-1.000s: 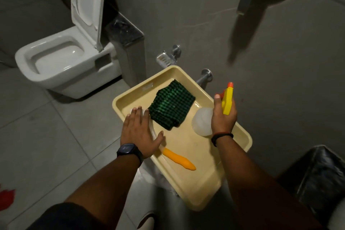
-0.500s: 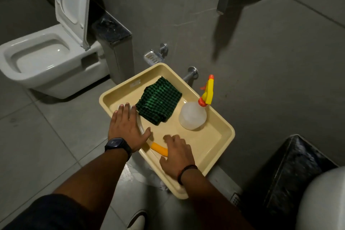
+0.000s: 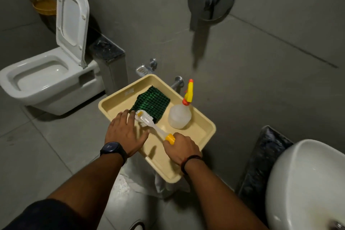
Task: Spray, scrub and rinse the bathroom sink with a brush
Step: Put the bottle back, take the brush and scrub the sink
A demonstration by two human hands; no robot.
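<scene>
Right hand (image 3: 180, 147): half a second ago laid flat on the brush handle in the tray; now fist clamped round the yellow grip, brush (image 3: 152, 124) raised at a slant, white bristle head up over the near edge of the cloth.

Left hand (image 3: 125, 132): unchanged from before, fingers spread and flat on the tray's left rim, holding nothing. Dark watch (image 3: 112, 148) on the wrist.

Tray (image 3: 202, 137): beige, rectangular, set on a low white support that is mostly hidden. Contents: folded green-and-black checked cloth (image 3: 152, 101) at the far side; spray bottle (image 3: 181, 113), clear body with yellow and orange trigger head, upright just right of the cloth, where it stood half a second ago.

Sink (image 3: 306, 183): white basin, lower right of view, well apart from the tray.

Toilet (image 3: 46, 74): white, lid raised, far left.
</scene>
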